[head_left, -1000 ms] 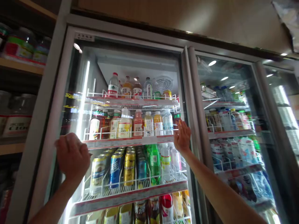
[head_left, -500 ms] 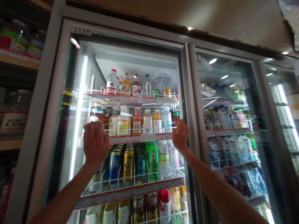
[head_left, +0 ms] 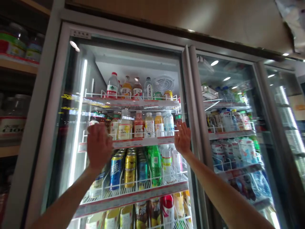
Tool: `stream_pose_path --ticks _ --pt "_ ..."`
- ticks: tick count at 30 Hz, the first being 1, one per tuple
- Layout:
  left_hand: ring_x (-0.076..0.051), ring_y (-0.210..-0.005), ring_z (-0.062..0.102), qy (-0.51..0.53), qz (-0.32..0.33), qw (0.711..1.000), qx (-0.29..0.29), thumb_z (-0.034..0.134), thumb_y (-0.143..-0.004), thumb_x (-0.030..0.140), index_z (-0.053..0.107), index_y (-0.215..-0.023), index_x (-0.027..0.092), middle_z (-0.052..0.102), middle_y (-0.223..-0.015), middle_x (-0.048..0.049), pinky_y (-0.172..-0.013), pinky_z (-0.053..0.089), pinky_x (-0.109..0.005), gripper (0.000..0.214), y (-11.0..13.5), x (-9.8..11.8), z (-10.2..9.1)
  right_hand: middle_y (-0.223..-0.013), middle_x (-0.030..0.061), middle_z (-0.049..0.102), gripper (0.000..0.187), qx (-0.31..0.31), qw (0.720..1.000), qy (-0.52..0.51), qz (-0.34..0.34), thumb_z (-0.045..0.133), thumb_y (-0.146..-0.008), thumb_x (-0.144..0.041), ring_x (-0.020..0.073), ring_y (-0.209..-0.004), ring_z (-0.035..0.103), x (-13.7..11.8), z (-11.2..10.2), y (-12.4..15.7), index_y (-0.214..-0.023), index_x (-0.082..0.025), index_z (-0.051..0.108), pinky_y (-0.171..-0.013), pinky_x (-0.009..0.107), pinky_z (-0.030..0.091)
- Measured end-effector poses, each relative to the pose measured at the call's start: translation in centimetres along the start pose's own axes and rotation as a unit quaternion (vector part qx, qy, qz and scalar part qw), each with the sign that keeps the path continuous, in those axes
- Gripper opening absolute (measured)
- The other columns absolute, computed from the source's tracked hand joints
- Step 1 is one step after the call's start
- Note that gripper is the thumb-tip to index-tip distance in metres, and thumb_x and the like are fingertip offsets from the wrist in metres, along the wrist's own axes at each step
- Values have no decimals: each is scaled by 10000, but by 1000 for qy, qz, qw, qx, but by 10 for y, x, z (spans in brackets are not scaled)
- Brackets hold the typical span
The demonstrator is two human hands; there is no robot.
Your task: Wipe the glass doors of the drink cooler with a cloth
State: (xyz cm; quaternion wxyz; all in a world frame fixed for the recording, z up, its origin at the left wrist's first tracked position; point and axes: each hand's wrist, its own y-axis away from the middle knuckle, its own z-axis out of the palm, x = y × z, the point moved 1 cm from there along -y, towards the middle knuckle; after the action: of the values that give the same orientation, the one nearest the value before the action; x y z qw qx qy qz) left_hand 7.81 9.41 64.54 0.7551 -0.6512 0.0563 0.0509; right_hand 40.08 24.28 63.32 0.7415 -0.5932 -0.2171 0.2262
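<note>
My left hand (head_left: 98, 146) is raised in front of the glass door (head_left: 140, 47) of a lit drinks fridge, over the left end of its second shelf. Motion blurs its fingers, which look bent and close together; whatever they may hold is hidden. Close to the door's right edge, my right hand (head_left: 183, 139) lies with fingers stretched and slightly apart, palm toward the glass, nothing in it. Behind the glass between my hands stand a pink-orange bottle (head_left: 138, 124), a tea bottle (head_left: 149, 125) and other drinks. Whether either palm touches the glass is hard to tell.
Below are a blue can (head_left: 115, 171), a gold can (head_left: 130, 170) and a green bottle (head_left: 155, 163) on a wire shelf. A vertical door handle (head_left: 199, 111) separates this door from a second fridge door (head_left: 228, 73). Bottles fill a wooden shelf (head_left: 17, 65) at the left.
My left hand has shifted slightly and is more blurred. The right hand stays at nearly the same spot by the door's edge. The view has moved a little.
</note>
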Motion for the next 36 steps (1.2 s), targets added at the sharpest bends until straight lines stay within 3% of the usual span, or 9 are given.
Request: stream_pose_path --ticks 3,5,11,13,19,24,26,32,36 --pt "-279 -1395 204 -5 187 980 -70 399 -892 248 243 -1428 181 345 -1456 -120 -1106 281 -449 562 15 48 21 -1411 118 443 440 -3 1000 -6 6 325 -912 -276 229 -1372 299 1 -1 0 -1332 -186 418 -1082 488 269" --pt "-258 -1384 244 -12 229 968 -99 395 -895 250 268 -1421 207 374 -1446 -96 -1098 301 -420 543 13 47 21 -1404 126 450 437 -2 1000 -8 7 321 -915 -271 228 -1371 302 1 -2 0 -1329 -174 423 -1080 488 271" --pt "-353 -1367 236 -63 -38 996 42 389 -889 316 302 -1389 63 301 -1459 -200 -1081 272 -551 567 -40 -29 -2 -1404 145 445 447 11 1000 7 -5 321 -915 -269 235 -1370 304 -2 -2 -1 -1338 -155 408 -1072 479 283" --pt "-353 -1376 214 -43 -31 998 33 389 -888 313 319 -1377 40 318 -1447 -211 -1093 255 -544 564 -43 -11 9 -1409 145 438 455 10 1000 14 -4 320 -915 -278 238 -1372 299 -3 -2 -1 -1348 -157 395 -1073 479 280" --pt "-242 -1399 207 26 200 976 -78 379 -902 331 317 -1404 177 370 -1453 -102 -1114 284 -429 529 -31 72 48 -1410 131 439 456 12 1000 10 -11 312 -918 -271 228 -1369 307 -3 -2 -2 -1360 -176 372 -1069 467 287" --pt "-320 -1405 150 22 2 999 33 378 -892 346 298 -1414 138 256 -1501 -144 -1120 215 -528 567 -70 17 32 -1409 133 430 463 11 1000 15 -12 316 -911 -278 242 -1367 303 2 -1 2 -1360 -178 371 -1067 482 276" --pt "-350 -1402 128 58 -58 996 33 369 -886 363 296 -1406 77 221 -1504 -183 -1118 185 -561 598 -79 19 35 -1427 134 402 473 5 1000 16 -11 329 -908 -288 260 -1377 276 -2 -4 -3 -1370 -188 361 -1067 507 263" --pt "-238 -1408 176 296 -61 951 -67 277 -916 411 261 -1427 169 307 -1487 -103 -1143 197 -482 565 -72 98 66 -1475 83 335 485 -55 988 -101 -101 297 -916 -233 172 -1388 247 -80 2 -48 -1400 -195 310 -1114 417 253" --pt "-181 -1362 305 328 -80 941 -27 275 -925 415 233 -1436 227 329 -1481 -64 -1126 279 -375 546 -59 67 46 -1424 87 417 460 -125 977 -113 -131 369 -913 -265 201 -1358 295 -143 23 -59 -1367 -197 392 -1081 410 300"
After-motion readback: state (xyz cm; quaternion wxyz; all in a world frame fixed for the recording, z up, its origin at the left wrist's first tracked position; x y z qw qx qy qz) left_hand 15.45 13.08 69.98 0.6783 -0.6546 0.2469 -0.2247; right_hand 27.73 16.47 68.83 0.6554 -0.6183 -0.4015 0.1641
